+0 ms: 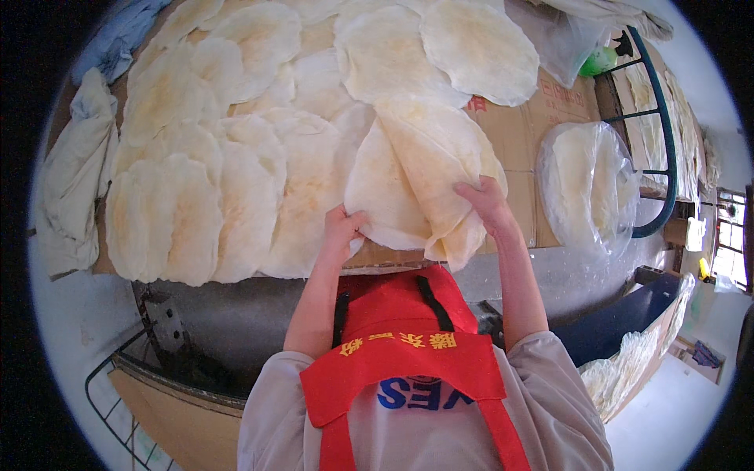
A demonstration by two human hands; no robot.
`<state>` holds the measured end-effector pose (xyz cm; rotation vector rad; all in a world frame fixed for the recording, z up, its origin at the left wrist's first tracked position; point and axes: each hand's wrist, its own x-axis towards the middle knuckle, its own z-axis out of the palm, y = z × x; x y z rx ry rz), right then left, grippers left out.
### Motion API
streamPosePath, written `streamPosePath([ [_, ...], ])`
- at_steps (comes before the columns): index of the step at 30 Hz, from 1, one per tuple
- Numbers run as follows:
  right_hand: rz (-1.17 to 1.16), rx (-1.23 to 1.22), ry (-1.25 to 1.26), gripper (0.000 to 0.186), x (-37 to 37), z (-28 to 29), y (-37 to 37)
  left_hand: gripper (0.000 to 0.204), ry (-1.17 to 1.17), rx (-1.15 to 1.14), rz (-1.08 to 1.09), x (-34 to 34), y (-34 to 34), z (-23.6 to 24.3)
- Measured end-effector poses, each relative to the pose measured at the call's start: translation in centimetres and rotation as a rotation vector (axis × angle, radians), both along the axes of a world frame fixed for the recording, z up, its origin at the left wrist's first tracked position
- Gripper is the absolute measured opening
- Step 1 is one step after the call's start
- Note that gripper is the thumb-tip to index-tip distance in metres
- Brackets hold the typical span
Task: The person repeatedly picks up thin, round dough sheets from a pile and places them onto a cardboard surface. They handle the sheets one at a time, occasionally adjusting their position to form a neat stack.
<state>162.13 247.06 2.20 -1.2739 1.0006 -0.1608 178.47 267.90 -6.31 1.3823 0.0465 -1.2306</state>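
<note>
Near the front edge of the cardboard-topped table lies a thin, round, cream-coloured sheet (385, 184), partly covered by a folded one. My left hand (343, 229) pinches its lower left edge. To the right, my right hand (485, 201) is closed on the folded sheet (440, 169), its thumb on top and its fingers hidden underneath. Loose folds of that sheet hang at the table's front edge. Whether both hands hold one sheet or two overlapping ones I cannot tell. Several similar round sheets (302, 169) overlap across the left and back of the table.
A clear plastic bag (589, 188) with pale sheets inside lies at the right, beside bare cardboard (514, 129). A dark green metal rail (667, 133) curves up at the table's right end. Crumpled cloth (75, 177) hangs at the left. More sheets lie on a board (636, 361) at lower right.
</note>
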Motion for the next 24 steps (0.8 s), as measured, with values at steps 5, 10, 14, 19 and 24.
streamPosePath([
  [5,0.105,0.053,0.144,0.03,1.6,0.0,1.7,0.026,-0.176,0.15,-0.135,2.6,-3.8,5.3],
  [10,-0.197,0.292,-0.129,0.038,-1.2,-0.6,-0.8,0.021,-0.402,0.224,-0.057,3.6,-3.2,-2.3],
  [14,-0.306,0.303,-0.203,0.038,-6.9,2.4,-5.7,0.02,-0.209,0.244,0.033,3.8,-3.0,-2.7],
  [19,-0.421,0.204,-0.22,0.037,-10.6,4.8,-8.5,0.02,-0.156,0.265,0.002,3.7,-3.8,-1.8],
  [24,-0.589,-0.034,-0.132,0.041,-19.4,3.4,-14.4,0.026,-0.101,0.271,-0.018,4.4,-3.2,-2.3],
])
